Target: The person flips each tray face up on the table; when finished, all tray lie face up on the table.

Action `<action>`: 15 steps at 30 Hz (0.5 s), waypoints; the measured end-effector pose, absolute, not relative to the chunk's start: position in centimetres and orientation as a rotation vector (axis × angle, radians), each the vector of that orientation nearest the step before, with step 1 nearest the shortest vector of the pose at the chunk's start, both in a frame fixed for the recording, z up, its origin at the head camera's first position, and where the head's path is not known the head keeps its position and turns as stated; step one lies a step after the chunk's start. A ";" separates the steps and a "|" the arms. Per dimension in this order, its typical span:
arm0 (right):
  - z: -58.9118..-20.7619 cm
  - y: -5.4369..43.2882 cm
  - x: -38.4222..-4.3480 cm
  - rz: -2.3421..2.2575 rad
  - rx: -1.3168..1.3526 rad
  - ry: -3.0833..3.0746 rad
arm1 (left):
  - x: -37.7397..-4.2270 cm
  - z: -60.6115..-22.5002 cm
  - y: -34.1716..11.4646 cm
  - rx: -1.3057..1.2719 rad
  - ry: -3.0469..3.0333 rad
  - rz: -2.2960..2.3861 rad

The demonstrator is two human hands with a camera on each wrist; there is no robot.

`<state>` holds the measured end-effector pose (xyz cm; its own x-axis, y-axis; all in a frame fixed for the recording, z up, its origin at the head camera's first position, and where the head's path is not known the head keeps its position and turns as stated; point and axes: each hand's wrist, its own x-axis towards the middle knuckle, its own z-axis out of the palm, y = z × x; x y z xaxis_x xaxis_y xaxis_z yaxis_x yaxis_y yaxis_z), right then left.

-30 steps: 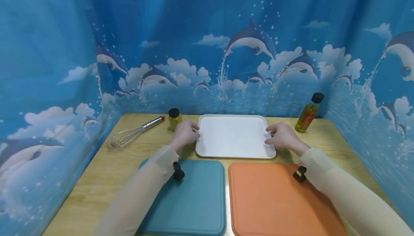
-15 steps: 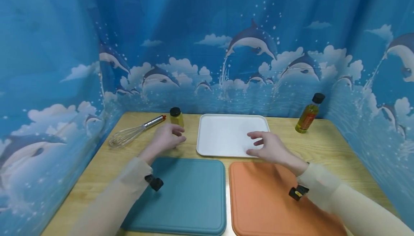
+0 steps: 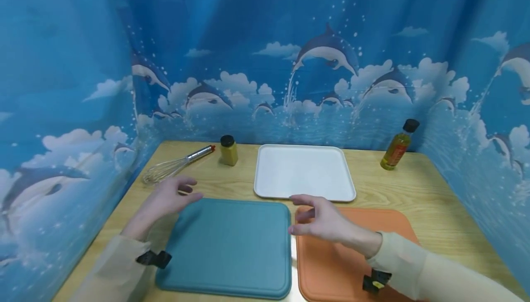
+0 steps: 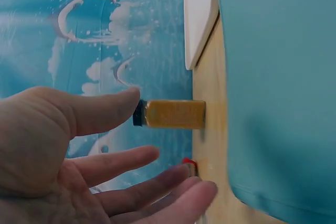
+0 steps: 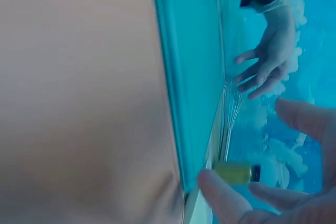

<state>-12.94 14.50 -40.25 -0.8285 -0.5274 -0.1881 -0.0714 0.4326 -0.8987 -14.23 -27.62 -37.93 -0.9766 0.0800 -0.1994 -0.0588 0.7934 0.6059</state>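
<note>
My left hand [image 3: 167, 197] hovers over the back left corner of the teal cutting board [image 3: 232, 247], its fingers loosely bent around nothing. Above the inner edge of the orange cutting board [image 3: 339, 265] is my right hand [image 3: 320, 219], fingers spread and holding nothing. A white rectangular tray [image 3: 304, 173] lies flat behind the boards, apart from both hands. Beyond the left hand lies a wire whisk [image 3: 178, 164] with a metal handle. A small yellow jar [image 3: 229, 151] with a black lid stands right of the whisk; the left wrist view shows this jar [image 4: 176, 114] past the thumb.
An oil bottle [image 3: 396, 148] with a black cap and red label stands at the back right of the wooden table [image 3: 232, 182]. A blue dolphin-print curtain [image 3: 232, 54] encloses the table at the back and sides.
Both hands have let go of the white tray's short sides and drawn back toward the front. The left hand moved left, the right hand inward over the orange board. The tray stays in place.
</note>
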 end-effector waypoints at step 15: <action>-40.4 12.1 -10.9 -1.346 -0.414 2.132 | -12.7 -39.9 -29.7 0.016 2.696 0.757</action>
<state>-10.94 12.05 -40.42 -0.7846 -0.5393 -0.3059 0.0441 0.4436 -0.8952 -12.70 -29.69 -39.90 -0.9422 0.1015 -0.3192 -0.0797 0.8578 0.5077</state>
